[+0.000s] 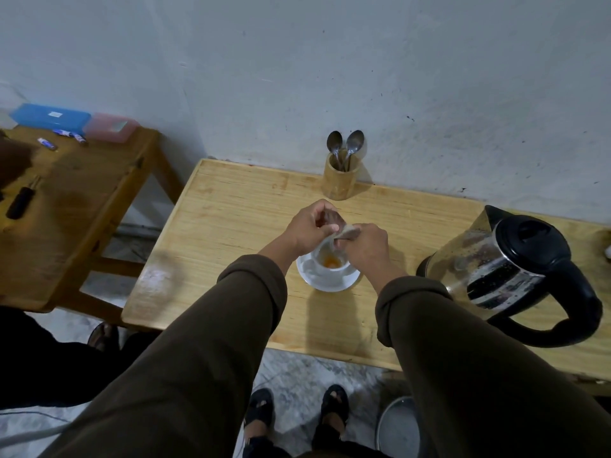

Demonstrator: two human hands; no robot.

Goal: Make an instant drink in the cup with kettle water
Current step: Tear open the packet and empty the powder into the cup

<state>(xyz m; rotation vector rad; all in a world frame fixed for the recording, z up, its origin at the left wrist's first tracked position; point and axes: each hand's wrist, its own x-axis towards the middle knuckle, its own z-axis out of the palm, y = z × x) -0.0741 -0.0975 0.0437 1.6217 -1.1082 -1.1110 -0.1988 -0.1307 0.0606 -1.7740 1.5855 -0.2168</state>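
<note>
A white cup [330, 259] stands on a white saucer [325, 280] in the middle of the light wooden table [231, 226]. Orange-brown powder lies in the cup's bottom. Right above the cup, my left hand [310, 226] and my right hand [365, 244] both pinch a small crumpled sachet [344, 231], tilted down toward the cup. A steel kettle [506, 269] with a black lid and handle sits at the table's right end, apart from my hands.
A wooden holder [340, 180] with two spoons stands at the back edge by the wall. A second table [66, 206] at the left carries blue and pink boxes, small sachets and a dark tool. A round metal bin [398, 428] stands on the floor near my feet.
</note>
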